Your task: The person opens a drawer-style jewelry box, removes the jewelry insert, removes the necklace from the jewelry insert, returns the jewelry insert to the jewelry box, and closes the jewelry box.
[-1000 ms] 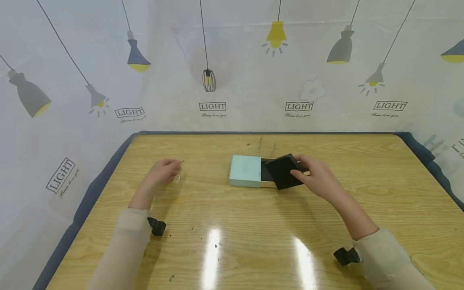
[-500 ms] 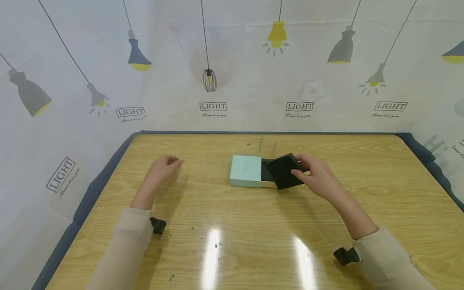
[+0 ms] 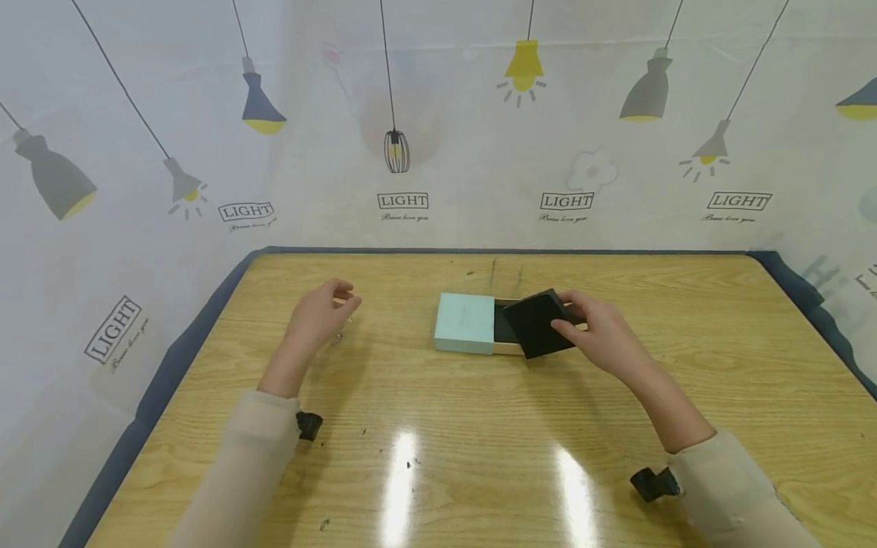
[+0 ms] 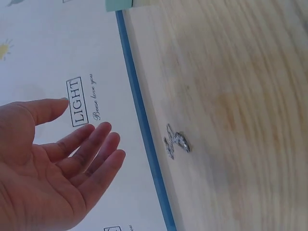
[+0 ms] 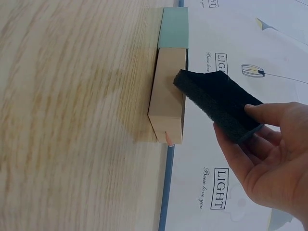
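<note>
A small heap of silver chain jewellery (image 4: pixel 176 142) lies on the wooden table in the left wrist view. My left hand (image 3: pixel 319 313) is just above it with relaxed fingers, apart from the chain and holding nothing. Thumb and fingers of my right hand (image 3: pixel 597 332) pinch a square black foam pad (image 5: pixel 219 103), tilted over the box. Below the pad sits the mint-green box sleeve (image 3: pixel 464 323), from which a beige drawer (image 5: pixel 168 91) is pulled out to the right. Dark lining shows in the drawer, partly hidden by the pad.
The wooden table (image 3: pixel 479 426) extends around the box, with light reflections toward its front. Its far edge meets a pale backdrop (image 3: pixel 466 152) printed with lamps. Each wrist carries a small black camera.
My left hand has let go of the silver chain, its fingers parting, and has shifted slightly up and right. The right hand holds the foam pad almost still.
</note>
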Motion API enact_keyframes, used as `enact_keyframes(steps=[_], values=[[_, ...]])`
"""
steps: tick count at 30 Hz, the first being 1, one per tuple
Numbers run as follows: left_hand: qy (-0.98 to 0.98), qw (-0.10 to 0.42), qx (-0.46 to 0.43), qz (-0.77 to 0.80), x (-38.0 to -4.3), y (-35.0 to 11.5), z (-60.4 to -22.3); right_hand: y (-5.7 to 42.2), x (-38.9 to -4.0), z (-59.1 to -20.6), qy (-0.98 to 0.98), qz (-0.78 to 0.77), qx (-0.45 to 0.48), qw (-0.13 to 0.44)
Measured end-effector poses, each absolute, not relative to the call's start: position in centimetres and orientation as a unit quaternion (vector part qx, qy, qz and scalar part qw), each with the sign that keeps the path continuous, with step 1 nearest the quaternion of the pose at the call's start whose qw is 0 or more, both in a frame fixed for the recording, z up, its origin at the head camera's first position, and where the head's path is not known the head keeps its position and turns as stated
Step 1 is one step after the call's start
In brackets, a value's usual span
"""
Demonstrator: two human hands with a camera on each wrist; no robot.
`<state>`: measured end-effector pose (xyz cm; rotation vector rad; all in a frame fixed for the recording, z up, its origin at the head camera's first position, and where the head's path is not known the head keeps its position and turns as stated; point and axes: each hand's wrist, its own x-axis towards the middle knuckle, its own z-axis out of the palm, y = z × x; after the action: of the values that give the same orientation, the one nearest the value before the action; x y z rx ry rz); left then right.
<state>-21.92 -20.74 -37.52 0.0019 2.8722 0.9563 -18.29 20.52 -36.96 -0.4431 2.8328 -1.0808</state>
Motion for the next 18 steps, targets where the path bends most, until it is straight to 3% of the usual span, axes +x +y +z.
enact_keyframes(steps=[18], values=[[0.948, 0.002, 0.151, 0.279, -21.8, -15.6, -36.9, 20.3, -18.4, -37.2, 0.921, -0.364, -0.137, 0.029]])
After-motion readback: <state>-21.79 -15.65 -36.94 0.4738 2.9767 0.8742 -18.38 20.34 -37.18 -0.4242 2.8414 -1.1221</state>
